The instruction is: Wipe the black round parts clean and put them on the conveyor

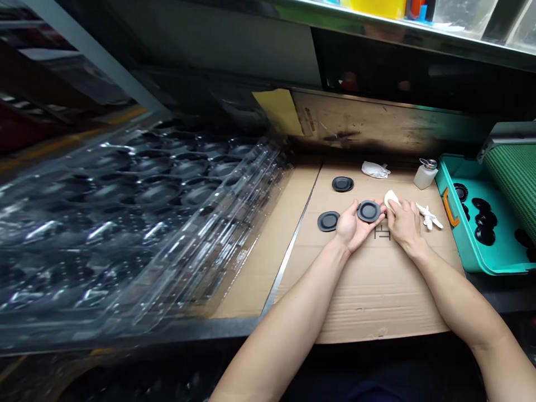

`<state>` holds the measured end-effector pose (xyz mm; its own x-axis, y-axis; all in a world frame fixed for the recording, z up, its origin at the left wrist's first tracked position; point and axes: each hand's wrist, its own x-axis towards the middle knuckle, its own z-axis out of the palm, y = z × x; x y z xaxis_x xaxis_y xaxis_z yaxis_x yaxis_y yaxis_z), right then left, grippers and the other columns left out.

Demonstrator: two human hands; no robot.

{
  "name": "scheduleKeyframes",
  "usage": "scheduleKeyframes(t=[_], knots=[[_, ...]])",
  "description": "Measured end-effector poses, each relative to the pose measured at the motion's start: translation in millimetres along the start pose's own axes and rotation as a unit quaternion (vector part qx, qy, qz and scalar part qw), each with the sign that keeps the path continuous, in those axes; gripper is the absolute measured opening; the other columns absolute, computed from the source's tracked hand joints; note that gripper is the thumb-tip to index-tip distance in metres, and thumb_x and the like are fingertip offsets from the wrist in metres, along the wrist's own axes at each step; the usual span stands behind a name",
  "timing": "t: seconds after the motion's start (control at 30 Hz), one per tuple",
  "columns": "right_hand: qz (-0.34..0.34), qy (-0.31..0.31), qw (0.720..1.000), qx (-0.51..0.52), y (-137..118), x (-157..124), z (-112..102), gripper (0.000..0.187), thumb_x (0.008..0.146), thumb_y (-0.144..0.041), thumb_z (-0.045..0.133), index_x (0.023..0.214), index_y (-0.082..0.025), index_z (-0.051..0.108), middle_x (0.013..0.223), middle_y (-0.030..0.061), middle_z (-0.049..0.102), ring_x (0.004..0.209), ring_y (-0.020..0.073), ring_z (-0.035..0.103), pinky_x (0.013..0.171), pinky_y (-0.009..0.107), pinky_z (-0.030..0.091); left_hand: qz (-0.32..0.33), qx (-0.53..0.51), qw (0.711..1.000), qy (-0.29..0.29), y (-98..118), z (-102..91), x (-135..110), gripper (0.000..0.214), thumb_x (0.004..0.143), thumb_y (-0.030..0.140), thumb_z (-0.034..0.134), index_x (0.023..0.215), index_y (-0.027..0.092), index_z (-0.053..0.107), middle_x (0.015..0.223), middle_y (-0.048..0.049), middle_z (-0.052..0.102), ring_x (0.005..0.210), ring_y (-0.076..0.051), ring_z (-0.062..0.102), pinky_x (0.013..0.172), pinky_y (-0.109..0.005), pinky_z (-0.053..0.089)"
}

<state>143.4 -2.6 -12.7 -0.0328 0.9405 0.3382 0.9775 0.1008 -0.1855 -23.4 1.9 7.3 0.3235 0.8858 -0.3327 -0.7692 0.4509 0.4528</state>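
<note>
Disc (368, 211) first: what is it, and where is it?

Matte black rubber, by the look, round and shallow with a raised ring. It rests in the cupped left hand (350, 228), above the corrugated cardboard (377, 296).

And the fingers?

The left ones curve gently up under the disc's rim. The right ones (397, 222) are pressed together over a soft white cloth (391, 199), pinching it. The cloth sits at the disc's edge, and I cannot tell whether they touch. The right hand (405, 229) is just beside the left.

What else lies on the cardboard?

Two matching discs (328, 221) (342, 183), flat and apart, a crumpled wipe (376, 170), and a frosted plastic bottle (426, 176) with a metal cap.

Further out?

To the right, a teal plastic bin (473, 248) with an orange handle holds more black discs (486, 234), beside a ribbed green mat (513, 178). To the left, a stack of clear, glossy trays (125, 223) with round pockets lies past a thin metal strip (293, 245).
</note>
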Motion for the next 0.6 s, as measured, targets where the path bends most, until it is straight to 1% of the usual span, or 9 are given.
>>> scheduleKeyframes(t=[0.13,0.23,0.3,0.37,0.43,0.47,0.5,0.53,0.6], knots=[[0.006,-0.028,1.000,-0.005,-2.1,-0.6,2.4,0.037,0.102,-0.032,0.051,0.134,-0.028,0.070,0.132,0.0108,0.066,0.114,0.0315,0.051,0.101,0.043,0.037,-0.020,-0.023,0.999,-0.042,3.4,-3.9,-1.2,0.044,0.104,0.037,0.034,0.119,0.008,0.063,0.137,-0.0271,0.066,0.130,-0.037,0.065,0.099,-0.055,0.058],[0.012,-0.036,0.999,0.002,-0.9,1.0,1.4,0.039,0.103,-0.035,0.050,0.137,-0.030,0.067,0.132,0.0100,0.066,0.114,0.0313,0.051,0.102,0.043,0.036,-0.017,-0.024,0.998,-0.063,4.9,-4.7,-2.6,0.040,0.097,0.028,0.039,0.120,0.008,0.064,0.133,-0.0255,0.068,0.128,-0.038,0.066,0.098,-0.057,0.057],[0.014,-0.040,0.999,0.004,0.0,1.5,0.8,0.040,0.104,-0.036,0.049,0.139,-0.030,0.066,0.134,0.0098,0.066,0.116,0.0311,0.051,0.102,0.043,0.036,-0.006,-0.004,0.998,-0.069,4.4,-3.8,-3.5,0.036,0.094,0.026,0.044,0.119,0.009,0.065,0.132,-0.0239,0.069,0.127,-0.037,0.067,0.099,-0.057,0.057],[0.013,-0.040,0.999,0.005,0.5,1.6,0.7,0.040,0.105,-0.038,0.048,0.139,-0.030,0.066,0.135,0.0095,0.065,0.116,0.0309,0.051,0.103,0.043,0.036,0.032,0.045,0.996,-0.067,1.5,-2.7,-4.2,0.032,0.095,0.030,0.052,0.117,0.011,0.064,0.131,-0.0225,0.070,0.124,-0.035,0.068,0.100,-0.053,0.057],[0.010,-0.036,0.999,0.007,0.6,1.4,0.9,0.039,0.105,-0.040,0.047,0.137,-0.030,0.067,0.136,0.0090,0.065,0.116,0.0310,0.051,0.104,0.043,0.035,0.115,0.129,0.984,-0.051,-3.6,-2.7,-4.5,0.037,0.090,0.035,0.068,0.121,0.015,0.061,0.131,-0.0200,0.070,0.123,-0.032,0.069,0.105,-0.049,0.055],[0.010,-0.034,0.999,0.008,0.6,1.3,1.0,0.039,0.105,-0.041,0.047,0.136,-0.029,0.068,0.136,0.0088,0.066,0.117,0.0313,0.051,0.104,0.043,0.036,0.173,0.184,0.967,-0.039,-6.8,-3.4,-4.4,0.048,0.084,0.035,0.077,0.125,0.016,0.058,0.131,-0.0185,0.070,0.124,-0.031,0.068,0.108,-0.047,0.053],[0.010,-0.033,0.999,0.010,0.7,1.3,1.1,0.039,0.105,-0.041,0.048,0.136,-0.029,0.068,0.136,0.0086,0.066,0.117,0.0316,0.051,0.104,0.043,0.036,0.236,0.247,0.939,-0.027,-10.0,-4.6,-4.3,0.060,0.078,0.033,0.084,0.128,0.019,0.055,0.132,-0.0169,0.070,0.126,-0.029,0.068,0.111,-0.045,0.051],[0.011,-0.033,0.999,0.010,0.7,1.3,1.2,0.039,0.105,-0.041,0.048,0.136,-0.029,0.068,0.136,0.0085,0.066,0.118,0.0320,0.051,0.104,0.044,0.036,0.299,0.312,0.902,-0.019,-13.0,-6.2,-4.0,0.071,0.072,0.031,0.089,0.132,0.021,0.052,0.133,-0.0155,0.069,0.128,-0.029,0.066,0.114,-0.045,0.049],[0.013,-0.035,0.999,0.010,1.0,1.5,1.3,0.040,0.104,-0.041,0.048,0.136,-0.029,0.068,0.137,0.0083,0.066,0.119,0.0326,0.051,0.104,0.044,0.037,0.404,0.426,0.809,-0.009,-17.9,-10.1,-3.3,0.083,0.068,0.028,0.092,0.138,0.024,0.048,0.135,-0.0135,0.068,0.132,-0.027,0.064,0.117,-0.044,0.047]])
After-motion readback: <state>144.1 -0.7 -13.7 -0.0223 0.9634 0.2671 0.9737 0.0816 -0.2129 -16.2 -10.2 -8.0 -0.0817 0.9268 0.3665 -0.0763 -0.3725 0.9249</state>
